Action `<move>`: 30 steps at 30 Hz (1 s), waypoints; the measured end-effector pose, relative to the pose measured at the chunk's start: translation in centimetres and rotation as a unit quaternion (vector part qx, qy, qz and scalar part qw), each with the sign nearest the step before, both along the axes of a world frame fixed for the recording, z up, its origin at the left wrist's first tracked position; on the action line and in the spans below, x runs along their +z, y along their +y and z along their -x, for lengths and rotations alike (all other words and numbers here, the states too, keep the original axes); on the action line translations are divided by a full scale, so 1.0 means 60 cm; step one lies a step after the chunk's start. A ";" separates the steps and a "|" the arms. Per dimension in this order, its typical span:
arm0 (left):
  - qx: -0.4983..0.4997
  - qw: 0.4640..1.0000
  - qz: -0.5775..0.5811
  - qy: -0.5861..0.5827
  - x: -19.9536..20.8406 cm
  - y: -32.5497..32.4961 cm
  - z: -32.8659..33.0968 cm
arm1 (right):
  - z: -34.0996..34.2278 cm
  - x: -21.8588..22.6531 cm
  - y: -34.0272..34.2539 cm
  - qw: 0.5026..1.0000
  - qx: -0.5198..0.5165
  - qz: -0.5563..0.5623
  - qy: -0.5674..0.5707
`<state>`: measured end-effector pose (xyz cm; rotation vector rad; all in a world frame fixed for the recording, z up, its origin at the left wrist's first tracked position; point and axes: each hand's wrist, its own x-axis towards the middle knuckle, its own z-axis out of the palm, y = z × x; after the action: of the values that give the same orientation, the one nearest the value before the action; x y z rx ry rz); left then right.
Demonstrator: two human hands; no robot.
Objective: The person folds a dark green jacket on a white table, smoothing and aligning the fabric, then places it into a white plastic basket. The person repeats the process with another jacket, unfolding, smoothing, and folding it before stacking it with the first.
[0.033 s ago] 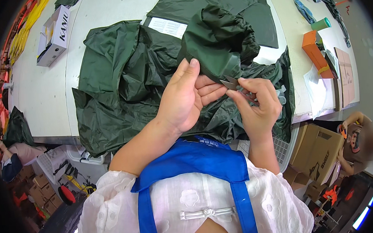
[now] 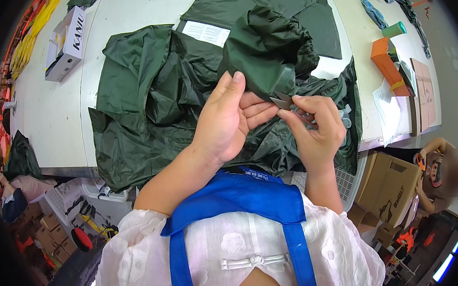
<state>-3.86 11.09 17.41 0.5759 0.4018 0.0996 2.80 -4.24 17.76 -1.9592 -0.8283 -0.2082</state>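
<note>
The left hand (image 2: 222, 117), palm turned up, pinches the near edge of the green pouch (image 2: 257, 52) between thumb and fingers; the pouch lies just beyond that hand. The right hand (image 2: 317, 127) pinches the snips (image 2: 283, 102), blades parted at the pouch's edge, just beside the left fingertips. Green cloth (image 2: 147, 85) spreads left of the left hand and beneath both hands on the desk (image 2: 116, 19). Beyond the left hand lies a paper (image 2: 206, 33); well right of the right hand stands an orange box (image 2: 386, 62).
</note>
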 end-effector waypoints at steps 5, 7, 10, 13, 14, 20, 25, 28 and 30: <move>-0.004 1.000 -0.007 0.009 -0.001 0.001 0.002 | -0.011 -0.016 0.001 0.999 0.014 -0.018 -0.048; -0.005 1.000 -0.010 0.010 -0.002 0.003 0.001 | -0.011 -0.015 0.003 0.999 0.014 -0.024 -0.029; -0.018 1.000 0.005 -0.008 -0.007 0.006 0.004 | -0.021 -0.030 -0.008 0.980 0.075 -0.116 0.140; -0.013 1.000 0.008 0.018 0.000 0.000 0.000 | -0.025 -0.039 -0.011 0.856 0.138 -0.367 0.336; -0.012 1.000 0.013 0.015 0.000 0.000 0.000 | -0.024 -0.031 -0.006 0.888 0.087 -0.324 0.315; -0.012 1.000 -0.015 -0.005 -0.002 -0.002 0.000 | -0.008 -0.002 0.016 0.999 0.040 -0.032 0.019; -0.012 0.998 -0.054 0.018 -0.001 0.004 -0.004 | -0.046 -0.015 0.001 0.957 0.120 -0.239 0.112; -0.010 1.000 0.013 0.002 -0.005 0.015 0.000 | -0.089 -0.008 -0.025 0.815 0.193 -0.440 0.323; -0.044 0.994 0.075 -0.066 -0.024 0.030 0.007 | -0.137 -0.039 -0.054 0.807 0.139 -0.459 0.344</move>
<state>-4.28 12.88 15.98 0.4356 0.2522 0.0217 11.04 -7.48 15.43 -0.8523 -0.3775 0.2469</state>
